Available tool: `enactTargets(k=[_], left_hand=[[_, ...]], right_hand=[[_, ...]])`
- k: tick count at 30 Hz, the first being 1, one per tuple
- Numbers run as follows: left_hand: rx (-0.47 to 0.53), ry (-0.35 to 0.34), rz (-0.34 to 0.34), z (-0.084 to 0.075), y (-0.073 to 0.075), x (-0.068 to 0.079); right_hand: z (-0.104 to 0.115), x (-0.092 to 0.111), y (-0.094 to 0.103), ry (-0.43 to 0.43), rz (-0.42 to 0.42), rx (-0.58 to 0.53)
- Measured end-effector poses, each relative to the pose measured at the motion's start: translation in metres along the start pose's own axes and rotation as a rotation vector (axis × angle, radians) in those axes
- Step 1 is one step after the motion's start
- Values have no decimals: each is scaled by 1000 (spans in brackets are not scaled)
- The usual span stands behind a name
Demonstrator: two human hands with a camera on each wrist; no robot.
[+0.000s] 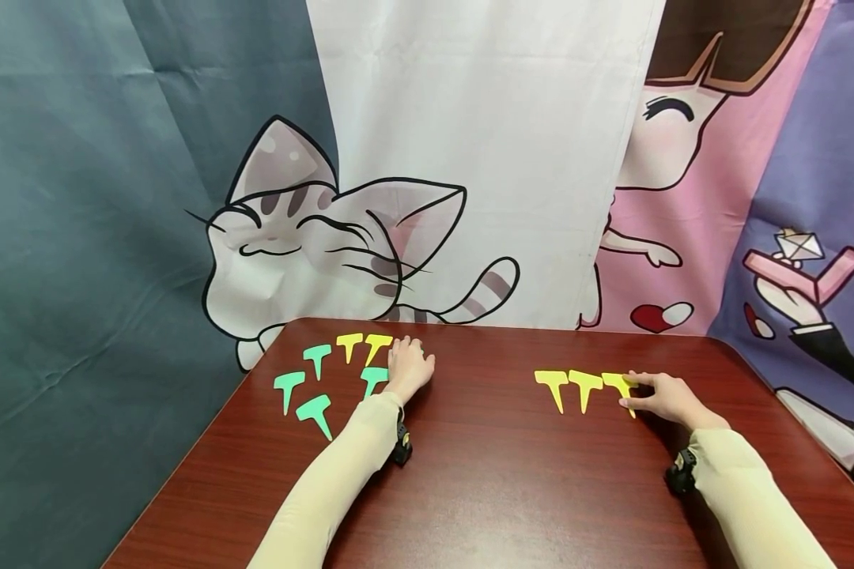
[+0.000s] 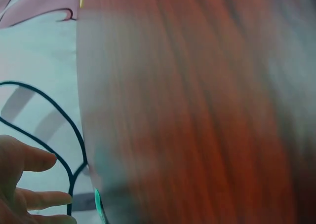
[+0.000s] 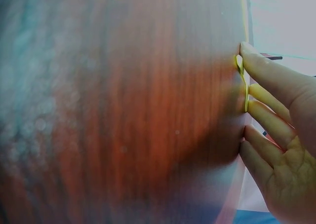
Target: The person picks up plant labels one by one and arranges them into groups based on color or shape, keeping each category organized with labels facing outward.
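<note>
My left hand (image 1: pixel 409 367) is over the back left of the table, fingers reaching forward. In the left wrist view its thumb and fingers (image 2: pixel 47 199) are spread apart, with a green edge (image 2: pixel 100 206) beside them. A green T-shaped plant label (image 1: pixel 373 378) lies just left of this hand, partly covered by it. On the right, my right hand (image 1: pixel 665 397) holds a yellow plant label (image 1: pixel 615 381) at the table, thumb at its stem and fingertips at its crossbar. The right wrist view shows this yellow label (image 3: pixel 246 95) edge-on between thumb and fingers.
Two yellow labels (image 1: pixel 551 383) (image 1: pixel 585 383) lie in a row left of my right hand. At the left are two more yellow labels (image 1: pixel 349 342) (image 1: pixel 377 344) and several green ones (image 1: pixel 315 409). A printed cloth (image 1: pixel 484 142) hangs behind the brown table (image 1: pixel 470 458).
</note>
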State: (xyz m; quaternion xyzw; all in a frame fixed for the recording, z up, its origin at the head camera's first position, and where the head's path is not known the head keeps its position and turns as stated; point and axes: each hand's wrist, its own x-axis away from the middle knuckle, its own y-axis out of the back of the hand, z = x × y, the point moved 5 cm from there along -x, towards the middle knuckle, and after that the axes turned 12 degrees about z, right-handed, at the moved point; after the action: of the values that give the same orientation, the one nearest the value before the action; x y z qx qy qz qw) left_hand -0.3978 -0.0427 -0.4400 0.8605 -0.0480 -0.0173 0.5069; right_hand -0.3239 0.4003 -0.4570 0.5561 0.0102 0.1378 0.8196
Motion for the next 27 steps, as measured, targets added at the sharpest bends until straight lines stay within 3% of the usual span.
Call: enactTargets(k=[13, 27], left_hand=[[-54, 52, -3, 37, 18, -9], [-67, 77, -10, 65, 36, -14]], right_hand=[[-2, -2, -2, -12, 12, -14], [2, 1, 1, -4, -4, -5]])
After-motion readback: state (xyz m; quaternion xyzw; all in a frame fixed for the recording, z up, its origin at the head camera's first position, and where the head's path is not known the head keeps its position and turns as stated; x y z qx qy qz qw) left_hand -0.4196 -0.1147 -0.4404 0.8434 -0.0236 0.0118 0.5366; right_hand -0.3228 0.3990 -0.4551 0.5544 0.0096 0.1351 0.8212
